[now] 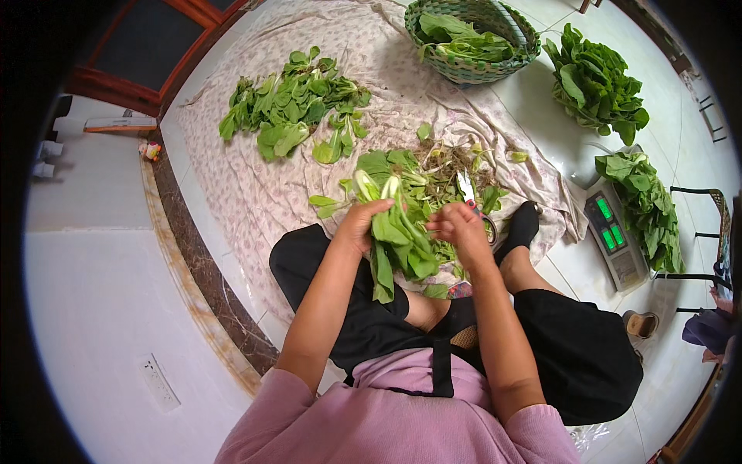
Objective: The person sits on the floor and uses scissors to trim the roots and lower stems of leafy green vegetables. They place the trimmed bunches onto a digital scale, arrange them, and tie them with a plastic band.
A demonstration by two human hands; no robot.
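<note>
My left hand [362,223] grips a small bunch of leafy greens [406,235], its pale stem ends pointing away from me and its leaves hanging towards my lap. Just right of the bunch is my right hand [461,232], fingers curled close to the leaves. A pair of scissors [467,188] with red and black handles shows along the outer side of that hand, blades pointing away; whether the hand holds it cannot be told. Beneath both hands lie loose greens [382,165] and a heap of cut roots and yellowed leaves [449,165].
A patterned cloth [232,168] covers the floor. Farther off lie a pile of greens [295,98] and a woven basket [475,72] holding more. At right, greens [646,214] rest on a lit digital scale [617,238]; another bunch [597,87] stands beyond. A black-socked foot [519,226] borders the heap.
</note>
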